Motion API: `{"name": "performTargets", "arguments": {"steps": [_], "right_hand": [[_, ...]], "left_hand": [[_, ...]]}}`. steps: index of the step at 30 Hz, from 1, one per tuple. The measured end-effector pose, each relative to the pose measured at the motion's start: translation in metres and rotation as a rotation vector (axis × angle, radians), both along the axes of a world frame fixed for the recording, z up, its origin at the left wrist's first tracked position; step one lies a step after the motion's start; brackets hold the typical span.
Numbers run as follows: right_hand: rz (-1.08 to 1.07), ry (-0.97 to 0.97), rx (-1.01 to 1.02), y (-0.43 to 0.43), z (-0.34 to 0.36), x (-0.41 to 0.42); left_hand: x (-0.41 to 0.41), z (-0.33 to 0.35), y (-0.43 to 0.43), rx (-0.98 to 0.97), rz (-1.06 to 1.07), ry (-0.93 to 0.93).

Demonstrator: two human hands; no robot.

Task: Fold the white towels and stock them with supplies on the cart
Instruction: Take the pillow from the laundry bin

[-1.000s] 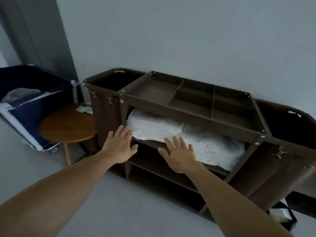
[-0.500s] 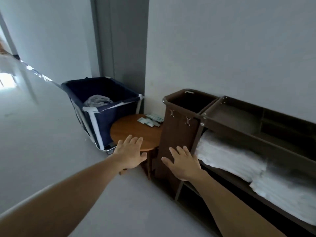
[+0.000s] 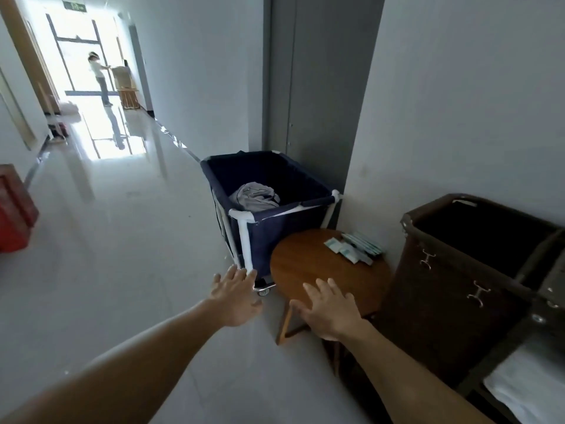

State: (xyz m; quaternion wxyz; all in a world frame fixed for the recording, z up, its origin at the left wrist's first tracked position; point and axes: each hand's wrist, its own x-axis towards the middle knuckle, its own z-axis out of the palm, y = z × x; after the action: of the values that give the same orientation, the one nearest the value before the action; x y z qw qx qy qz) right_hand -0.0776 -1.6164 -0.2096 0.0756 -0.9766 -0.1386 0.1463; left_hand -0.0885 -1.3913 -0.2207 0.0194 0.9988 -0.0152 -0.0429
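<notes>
Both hands are held out empty, fingers spread, the left hand (image 3: pixel 235 296) before a blue laundry bin (image 3: pixel 275 237), the right hand (image 3: pixel 331 313) at the near edge of a round surface (image 3: pixel 305 264). Beyond it supply packets (image 3: pixel 351 247) are seen; white towels (image 3: pixel 526 390) are shelved in the cart (image 3: pixel 458 289) to its right.

The cart (image 3: pixel 452 289) is dark brown and stands against the wall (image 3: pixel 458 102) at the right, its open-topped end bin carrying two metal clips on its front. White towels (image 3: pixel 526 390) lie folded on a shelf of it, partly out of view. Small pale packets (image 3: pixel 351 247) lie in a loose cluster on the round table (image 3: pixel 305 264), at its far edge near the cart.
</notes>
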Motion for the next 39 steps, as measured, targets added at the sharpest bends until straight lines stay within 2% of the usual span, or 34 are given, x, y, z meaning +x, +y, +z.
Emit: {"name": "performTargets", "arguments": {"steps": [8, 15, 23, 29, 33, 39], "right_hand": [[0.122, -0.046, 0.035, 0.050, 0.009, 0.166], [0.194, -0.012, 0.014, 0.108, -0.009, 0.276], [0.213, -0.019, -0.014, 0.220, -0.030, 0.422], [0.130, 0.006, 0.001, 0.301, -0.024, 0.527], [0.063, 0.059, 0.010, 0.328, -0.026, 0.586], [-0.022, 0.054, 0.018, 0.355, -0.037, 0.697]], "left_hand": [[0.142, 0.022, 0.062, -0.012, 0.175, -0.053], [0.227, 0.007, 0.122, 0.005, 0.265, 0.024], [0.373, -0.010, 0.222, -0.038, 0.232, -0.019], [0.506, 0.009, 0.299, -0.014, 0.114, -0.036], [0.585, 0.018, 0.322, 0.009, 0.014, -0.070], [0.700, 0.009, 0.342, 0.022, -0.050, 0.011]]}}
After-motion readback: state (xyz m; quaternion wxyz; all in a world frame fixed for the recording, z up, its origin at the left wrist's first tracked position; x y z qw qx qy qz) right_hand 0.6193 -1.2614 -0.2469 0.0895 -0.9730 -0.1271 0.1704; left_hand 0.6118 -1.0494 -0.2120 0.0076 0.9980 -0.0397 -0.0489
